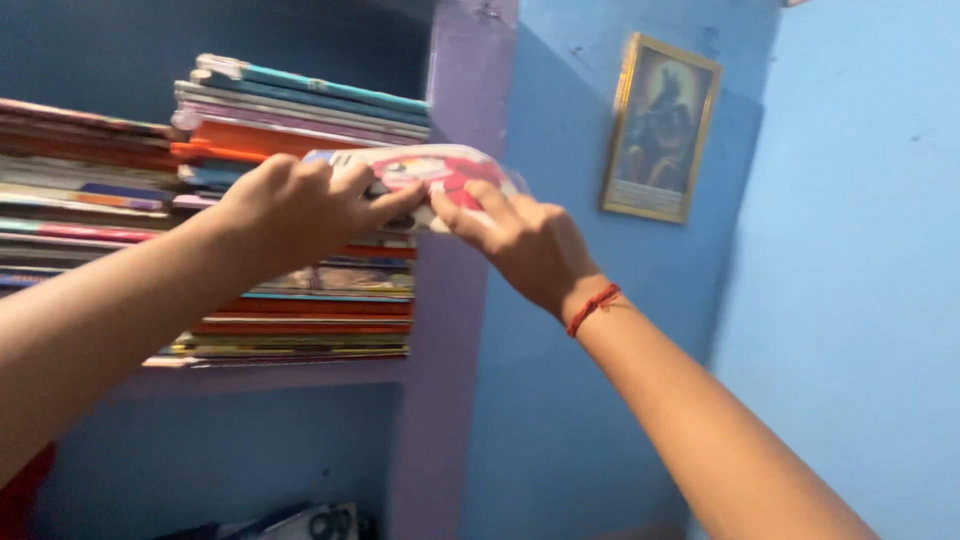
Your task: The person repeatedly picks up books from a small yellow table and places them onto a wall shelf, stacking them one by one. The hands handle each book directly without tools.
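Wall [850, 300]: plain blue, filling the right half of the view, with a darker blue stretch to the left of the corner.
Pillar [455, 300]: lilac-painted upright at the right end of the shelf, running from top to bottom of the view.
Shelf [250, 378]: lilac ledge set in a dark blue recess, bearing the books; a second, shadowed recess below it, contents too dim to tell.
Right stack of books [300, 200]: thin volumes laid flat, spines and edges in teal, white, orange, red and yellow, reaching from the ledge up near the top of the recess, just left of the pillar.
Left stack of books [80, 190]: lower pile of flat volumes, touching the right stack, cut off by the left edge.
Framed picture [660, 128]: gilt-edged, upright, hung on the darker blue stretch, well apart from the hands; subject blurred.
Left hand [300, 205]: raised in front of the right stack, fingers curled and closed around the left end of the pouch, thumb pressed along its lower edge.
Right hand [520, 240]: raised before the pillar, fingertips pinching the right part of the pouch from below and in front.
Pouch [430, 170]: clear plastic with red and white print, held level between both hands, at mid-height of the right stack and overlapping the pillar's edge.
Thread [593, 307]: red, tied about the right wrist.
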